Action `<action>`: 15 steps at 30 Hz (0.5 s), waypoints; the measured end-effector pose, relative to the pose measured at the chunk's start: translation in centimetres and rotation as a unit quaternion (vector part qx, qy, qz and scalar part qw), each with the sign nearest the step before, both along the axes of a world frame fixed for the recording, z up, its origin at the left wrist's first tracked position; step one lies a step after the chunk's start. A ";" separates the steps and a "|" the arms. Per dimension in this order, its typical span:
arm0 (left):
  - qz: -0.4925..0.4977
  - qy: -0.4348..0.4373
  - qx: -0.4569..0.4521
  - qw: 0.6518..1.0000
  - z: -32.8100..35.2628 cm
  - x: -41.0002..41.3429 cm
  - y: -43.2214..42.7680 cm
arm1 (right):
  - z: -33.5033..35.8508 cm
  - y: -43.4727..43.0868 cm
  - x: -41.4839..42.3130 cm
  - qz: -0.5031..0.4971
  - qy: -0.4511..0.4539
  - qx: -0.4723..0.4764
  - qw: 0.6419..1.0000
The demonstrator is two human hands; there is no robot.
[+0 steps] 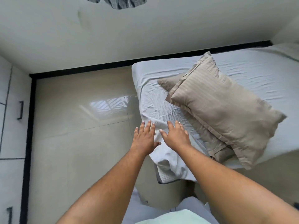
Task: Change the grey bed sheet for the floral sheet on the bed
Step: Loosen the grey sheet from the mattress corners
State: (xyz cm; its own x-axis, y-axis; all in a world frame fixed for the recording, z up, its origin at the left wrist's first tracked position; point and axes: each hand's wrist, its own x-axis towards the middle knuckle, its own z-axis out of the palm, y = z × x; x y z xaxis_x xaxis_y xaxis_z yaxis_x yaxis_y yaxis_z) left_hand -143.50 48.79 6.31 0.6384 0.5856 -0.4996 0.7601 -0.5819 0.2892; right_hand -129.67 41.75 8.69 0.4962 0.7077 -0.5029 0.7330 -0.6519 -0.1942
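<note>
**Both hands flat and spread at the near corner of the bed**

I see my left hand point(144, 138) and right hand point(176, 136) side by side just below the middle of the view. Both are palm down, with the fingers straight and fanned wide, and neither holds anything. They lie over the grey sheet point(161, 97) at the corner of the bed point(258, 70). The left hand is on the edge and the right just inside it. I cannot tell whether they press the cloth or only skim it.

The grey sheet covers the bed from the hands toward 2 o'clock, creased and rumpled nearest the fingertips. At 5 o'clock from the hands it bunches loose off the corner. A bare patch of white quilted mattress point(165, 177) with dark piping shows there.

At 3 o'clock from the right hand two beige striped pillows lie stacked at a slant. The upper pillow point(223, 107) rests across the lower pillow point(210, 143), whose far tip pokes out at 1 o'clock.

At 9 o'clock is a glossy pale floor point(80, 126) bordered by a black skirting point(80, 70). Beyond it stands a white cupboard point(13, 126) with a black handle point(20, 109). At 12 o'clock rises a pale wall point(145, 29) with a patterned cloth point(124, 2) at its top edge.
</note>
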 end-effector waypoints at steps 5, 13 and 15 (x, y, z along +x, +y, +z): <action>-0.012 -0.021 0.026 0.999 2.9 -4.6 6.0 | 3.5 4.7 -5.3 0.003 -0.017 0.018 1.000; -0.048 -0.048 0.047 0.997 7.1 -5.2 12.6 | 6.2 9.3 -5.8 -0.021 -0.042 0.044 0.998; -0.063 -0.049 0.047 0.996 7.6 -4.7 13.7 | 6.2 10.1 -5.8 -0.032 -0.042 0.041 0.998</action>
State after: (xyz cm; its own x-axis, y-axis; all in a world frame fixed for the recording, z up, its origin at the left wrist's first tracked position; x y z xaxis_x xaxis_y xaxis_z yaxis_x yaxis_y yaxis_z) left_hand -148.21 62.52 13.94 0.7526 0.5397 -0.3773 0.6505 -0.6983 0.2987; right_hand -135.46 51.84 14.86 0.5801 0.7101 -0.3990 0.7057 -0.6828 -0.1893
